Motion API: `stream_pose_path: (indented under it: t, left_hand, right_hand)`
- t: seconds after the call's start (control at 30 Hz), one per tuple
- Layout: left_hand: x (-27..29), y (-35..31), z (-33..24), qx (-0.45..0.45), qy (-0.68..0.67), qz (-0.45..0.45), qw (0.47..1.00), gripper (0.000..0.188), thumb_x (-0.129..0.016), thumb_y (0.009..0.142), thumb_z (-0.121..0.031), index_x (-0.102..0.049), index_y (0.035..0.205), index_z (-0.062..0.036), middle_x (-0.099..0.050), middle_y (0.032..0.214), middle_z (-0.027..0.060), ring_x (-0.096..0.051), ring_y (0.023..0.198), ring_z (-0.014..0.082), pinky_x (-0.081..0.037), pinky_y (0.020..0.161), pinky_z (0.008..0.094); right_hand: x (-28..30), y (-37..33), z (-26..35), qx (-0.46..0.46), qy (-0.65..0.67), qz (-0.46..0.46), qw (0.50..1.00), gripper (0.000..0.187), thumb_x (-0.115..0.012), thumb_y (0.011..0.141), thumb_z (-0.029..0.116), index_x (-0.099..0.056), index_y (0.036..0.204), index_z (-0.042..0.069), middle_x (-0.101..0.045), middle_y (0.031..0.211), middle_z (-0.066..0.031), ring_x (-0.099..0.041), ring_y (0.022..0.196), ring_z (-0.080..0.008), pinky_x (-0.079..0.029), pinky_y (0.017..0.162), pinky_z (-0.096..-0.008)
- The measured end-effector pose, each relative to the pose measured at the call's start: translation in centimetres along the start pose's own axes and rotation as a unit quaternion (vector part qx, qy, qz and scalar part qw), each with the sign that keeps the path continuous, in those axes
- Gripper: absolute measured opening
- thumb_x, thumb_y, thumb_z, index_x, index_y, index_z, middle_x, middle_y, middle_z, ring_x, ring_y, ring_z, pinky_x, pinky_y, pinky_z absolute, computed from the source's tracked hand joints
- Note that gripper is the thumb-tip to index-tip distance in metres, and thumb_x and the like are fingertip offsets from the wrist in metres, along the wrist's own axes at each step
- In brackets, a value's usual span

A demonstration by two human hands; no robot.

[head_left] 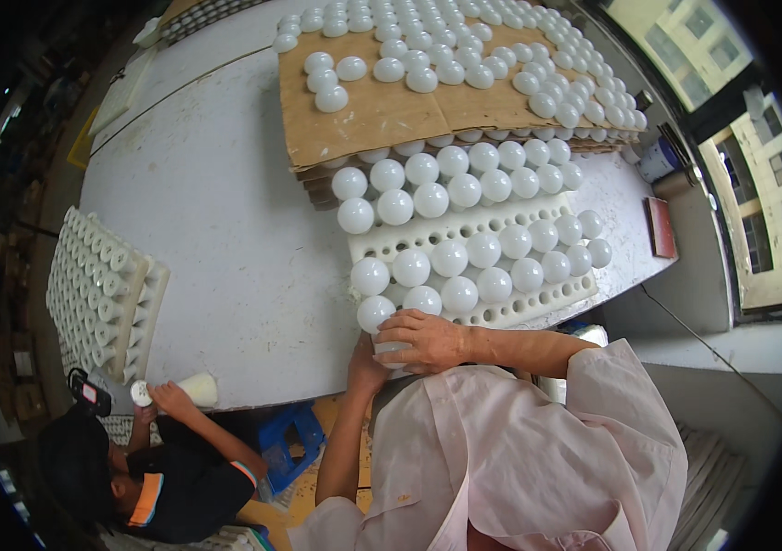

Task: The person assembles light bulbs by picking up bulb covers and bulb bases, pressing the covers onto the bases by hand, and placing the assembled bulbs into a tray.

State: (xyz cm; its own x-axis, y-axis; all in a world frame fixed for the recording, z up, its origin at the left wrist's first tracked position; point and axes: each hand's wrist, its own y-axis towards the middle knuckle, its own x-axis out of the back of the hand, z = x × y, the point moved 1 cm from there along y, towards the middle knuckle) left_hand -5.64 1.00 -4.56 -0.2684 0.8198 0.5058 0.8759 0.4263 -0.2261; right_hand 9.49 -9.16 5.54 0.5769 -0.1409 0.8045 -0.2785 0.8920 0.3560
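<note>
Close to my body, at the table's near edge, both my hands are closed round a white bulb globe (391,352). My right hand (426,340) covers it from above, with the fingers curled over its top. From below and the left, my left hand (366,369) grips it; most of those fingers are hidden. Just beyond my hands lies a white foam tray (545,310) with rows of holes. Round white bulbs (458,295) stand in it in paired rows, with a bare strip of holes between the rows.
Behind the tray, brown cardboard (363,124) carries many white domes (421,79). A tray of white conical parts (97,285) stands at the table's left. A co-worker's hand (170,401) holds a white part at lower left, near a blue stool (288,441). A red-brown box (660,227) sits at right.
</note>
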Motion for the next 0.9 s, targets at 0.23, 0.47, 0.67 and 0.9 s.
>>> stream_pose_path:
  t: [0.23, 0.47, 0.67, 0.9]
  left_hand:
    - [-1.8, -1.1, 3.4, 0.016, 0.0, -0.106, 0.994, 0.051, -0.073, 0.072, -0.023, -0.053, 0.116, -0.0047, -0.06, 0.11, 0.0202, -0.058, 0.102, 0.0385, -0.048, 0.084, 0.0443]
    - [-3.0, -0.9, 8.1, 0.013, 0.065, -0.082, 0.994, 0.034, -0.072, 0.073, -0.016, -0.06, 0.103, -0.0047, -0.066, 0.1, 0.0192, -0.064, 0.093, 0.0365, -0.05, 0.08, 0.0425]
    - [-2.9, -0.5, 9.1, -0.068, 0.222, -0.119, 0.965, 0.024, -0.07, 0.073, -0.015, -0.064, 0.094, -0.0039, -0.068, 0.088, 0.0159, -0.066, 0.083, 0.035, -0.052, 0.074, 0.0418]
    - [-2.5, -1.2, 13.4, 0.049, 0.251, -0.047, 0.966, 0.045, -0.074, 0.075, -0.033, -0.063, 0.111, -0.0094, -0.063, 0.112, 0.0156, -0.055, 0.109, 0.0368, -0.044, 0.094, 0.0462]
  right_hand:
    - [6.3, -21.4, 0.7, -0.414, -0.189, -0.24, 0.858, 0.079, -0.08, 0.06, 0.004, -0.045, 0.131, 0.012, -0.045, 0.125, -0.0182, -0.046, 0.115, -0.0363, -0.048, 0.089, -0.041]
    - [8.1, -38.8, -0.9, -0.674, -0.145, -0.205, 0.695, 0.117, -0.085, 0.053, 0.013, -0.017, 0.148, 0.006, -0.038, 0.138, -0.0226, -0.038, 0.128, -0.0399, -0.038, 0.106, -0.043]
    - [6.3, -39.1, -3.9, -0.612, -0.086, -0.242, 0.748, 0.108, -0.082, 0.061, 0.022, -0.019, 0.146, 0.0, -0.047, 0.133, -0.0266, -0.05, 0.122, -0.037, -0.045, 0.098, -0.0401]
    - [4.8, -40.8, -3.3, -0.701, -0.104, -0.203, 0.676, 0.093, -0.081, 0.065, 0.021, -0.029, 0.14, 0.004, -0.057, 0.122, -0.0241, -0.058, 0.11, -0.0389, -0.048, 0.092, -0.0425]
